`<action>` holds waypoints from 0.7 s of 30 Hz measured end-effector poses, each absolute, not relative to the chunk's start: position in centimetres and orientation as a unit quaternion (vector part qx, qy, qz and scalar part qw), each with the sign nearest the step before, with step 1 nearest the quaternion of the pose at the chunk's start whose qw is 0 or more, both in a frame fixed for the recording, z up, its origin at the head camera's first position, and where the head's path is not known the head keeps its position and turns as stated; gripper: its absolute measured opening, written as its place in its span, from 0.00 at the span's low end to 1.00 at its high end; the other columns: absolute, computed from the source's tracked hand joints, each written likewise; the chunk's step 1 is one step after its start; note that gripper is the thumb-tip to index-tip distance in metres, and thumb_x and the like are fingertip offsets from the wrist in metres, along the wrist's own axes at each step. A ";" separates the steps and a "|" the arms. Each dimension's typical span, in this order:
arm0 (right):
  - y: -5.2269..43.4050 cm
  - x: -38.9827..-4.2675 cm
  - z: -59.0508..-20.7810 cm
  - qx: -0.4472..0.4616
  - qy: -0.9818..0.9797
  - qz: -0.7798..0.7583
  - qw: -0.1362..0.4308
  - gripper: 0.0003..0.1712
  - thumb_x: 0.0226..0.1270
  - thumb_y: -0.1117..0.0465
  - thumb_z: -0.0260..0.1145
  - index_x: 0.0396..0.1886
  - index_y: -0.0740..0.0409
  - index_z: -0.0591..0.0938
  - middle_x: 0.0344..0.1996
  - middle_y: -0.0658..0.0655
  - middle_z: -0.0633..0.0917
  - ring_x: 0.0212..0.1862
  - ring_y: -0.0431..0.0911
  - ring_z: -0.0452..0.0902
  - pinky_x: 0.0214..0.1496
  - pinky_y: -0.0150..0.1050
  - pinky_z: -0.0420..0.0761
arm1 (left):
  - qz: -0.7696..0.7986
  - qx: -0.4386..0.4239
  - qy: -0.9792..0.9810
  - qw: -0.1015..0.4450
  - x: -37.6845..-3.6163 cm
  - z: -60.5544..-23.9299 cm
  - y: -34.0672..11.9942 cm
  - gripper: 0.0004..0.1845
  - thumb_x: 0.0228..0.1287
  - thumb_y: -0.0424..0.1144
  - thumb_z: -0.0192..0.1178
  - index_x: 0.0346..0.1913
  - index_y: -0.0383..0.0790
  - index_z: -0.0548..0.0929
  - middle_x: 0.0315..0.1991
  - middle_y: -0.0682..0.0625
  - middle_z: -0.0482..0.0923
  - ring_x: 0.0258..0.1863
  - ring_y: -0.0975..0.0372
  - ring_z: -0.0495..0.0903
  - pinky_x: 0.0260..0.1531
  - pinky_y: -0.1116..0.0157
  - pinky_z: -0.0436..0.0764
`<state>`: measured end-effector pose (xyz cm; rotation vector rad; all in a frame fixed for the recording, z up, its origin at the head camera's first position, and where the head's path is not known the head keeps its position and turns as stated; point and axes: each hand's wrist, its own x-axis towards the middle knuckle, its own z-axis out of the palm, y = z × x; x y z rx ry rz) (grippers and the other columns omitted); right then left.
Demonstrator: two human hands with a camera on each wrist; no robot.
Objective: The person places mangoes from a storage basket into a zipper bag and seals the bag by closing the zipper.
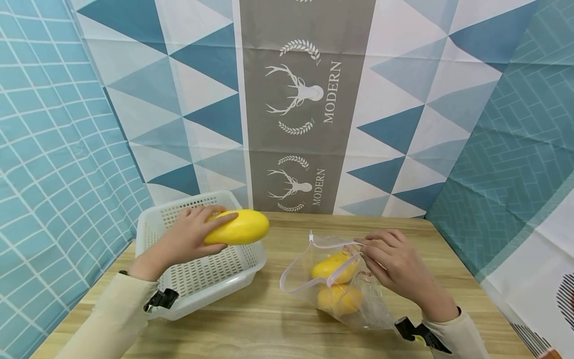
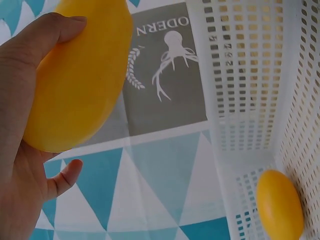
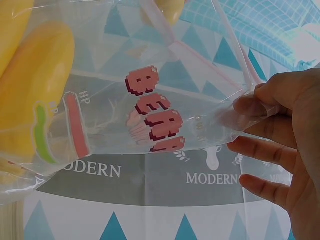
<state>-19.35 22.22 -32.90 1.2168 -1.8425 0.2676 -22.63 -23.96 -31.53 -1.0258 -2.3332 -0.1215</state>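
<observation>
My left hand (image 1: 190, 235) grips a smooth yellow mango (image 1: 242, 227) above the right part of the white basket (image 1: 257, 259). In the left wrist view the thumb lies along that mango's side, and another mango (image 2: 281, 205) rests in a corner of the basket. My right hand (image 1: 399, 264) pinches the edge of a clear zip bag (image 1: 372, 304), whose mouth gapes towards the left. Inside the bag are yellow mangoes (image 1: 334, 268), one behind the other. Red pixel lettering (image 3: 157, 110) is printed on the bag in the right wrist view.
Basket and bag stand on a wood-grain table (image 1: 269, 329), basket on the left, bag on the right. Behind rises a patterned cloth (image 1: 309, 149) with deer heads and triangles. Blue tiled cloth (image 1: 54, 149) hangs at the left side.
</observation>
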 end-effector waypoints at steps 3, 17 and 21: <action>22.3 -19.4 -32.9 0.490 -0.744 0.108 0.441 0.23 0.81 0.55 0.49 0.32 0.58 0.85 0.37 0.56 0.88 0.42 0.53 0.81 0.48 0.48 0.72 | -0.042 -0.396 -0.868 0.297 -22.5 -31.4 -23.6 0.36 0.54 0.51 0.69 0.67 0.48 0.74 0.57 0.41 0.75 0.52 0.45 0.75 0.39 0.51 0.66; 22.2 -19.3 -32.9 0.490 -0.744 0.109 0.441 0.23 0.81 0.54 0.49 0.32 0.58 0.84 0.36 0.56 0.88 0.42 0.54 0.81 0.48 0.48 0.71 | -0.035 -0.444 -0.836 0.321 -21.5 -30.8 -21.6 0.33 0.60 0.56 0.63 0.67 0.50 0.75 0.57 0.41 0.76 0.50 0.48 0.75 0.42 0.50 0.68; 22.1 -19.3 -32.9 0.491 -0.742 0.108 0.443 0.23 0.81 0.55 0.48 0.34 0.59 0.86 0.39 0.56 0.88 0.42 0.53 0.81 0.48 0.48 0.72 | -0.031 -0.453 -0.830 0.323 -21.3 -30.8 -21.3 0.32 0.62 0.57 0.62 0.67 0.50 0.75 0.57 0.42 0.76 0.51 0.48 0.75 0.42 0.48 0.69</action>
